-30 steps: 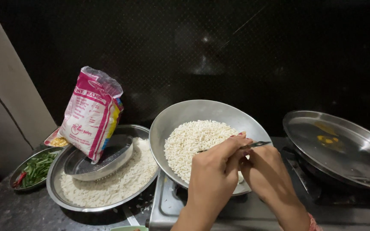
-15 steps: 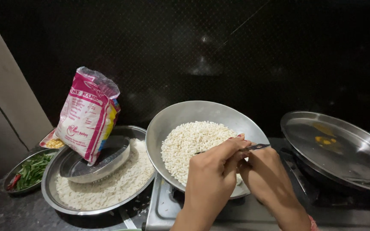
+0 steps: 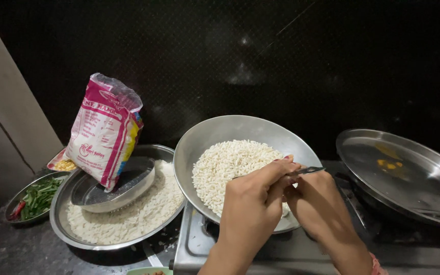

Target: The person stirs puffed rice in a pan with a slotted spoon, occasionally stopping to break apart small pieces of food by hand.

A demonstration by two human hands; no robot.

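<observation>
A thin, stiff, light steel spoon is pinched closed-fingered by both the left hand and right hand at the 4 o'clock rim of the wok of puffed rice.

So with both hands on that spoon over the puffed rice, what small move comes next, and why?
Probably a short stir: the left hand and right hand hold the spoon above the puffed rice, heaped in the pan on the stove.

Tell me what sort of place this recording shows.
Most likely a home kitchen: a gas stove carries a steel pan of puffed rice, a covered pot sits on the next burner, and a plate of chopped greens waits on the dark counter.
</observation>
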